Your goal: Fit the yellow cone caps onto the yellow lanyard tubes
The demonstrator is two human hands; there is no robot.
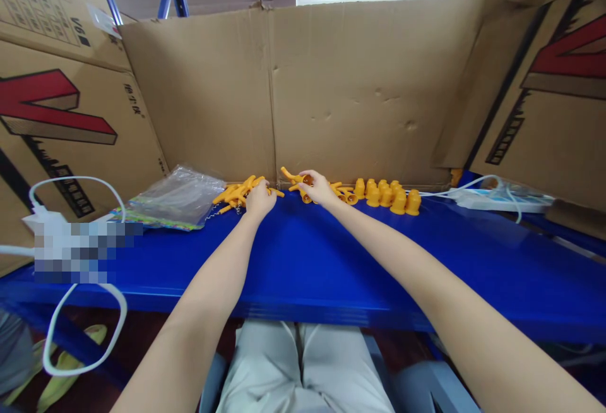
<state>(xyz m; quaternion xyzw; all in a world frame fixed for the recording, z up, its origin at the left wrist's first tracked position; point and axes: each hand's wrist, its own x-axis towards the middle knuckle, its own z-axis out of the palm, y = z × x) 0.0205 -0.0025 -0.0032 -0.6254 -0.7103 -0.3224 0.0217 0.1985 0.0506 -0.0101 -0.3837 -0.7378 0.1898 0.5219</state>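
Observation:
Both my arms reach far across the blue shelf [303,255]. My left hand [259,198] rests with curled fingers on a heap of long orange plastic pieces [237,192] at the back edge. My right hand [318,187] is closed on an orange plastic piece [297,178] with a curved handle, lifted slightly above other orange parts [344,193]. To the right stands a cluster of several small orange bell-shaped caps [388,195].
A clear plastic bag [177,198] lies left of the heap. A white power strip [497,198] with cables sits at the right. A white charger and cable [47,220] hang at the left. Cardboard walls [360,91] surround the shelf.

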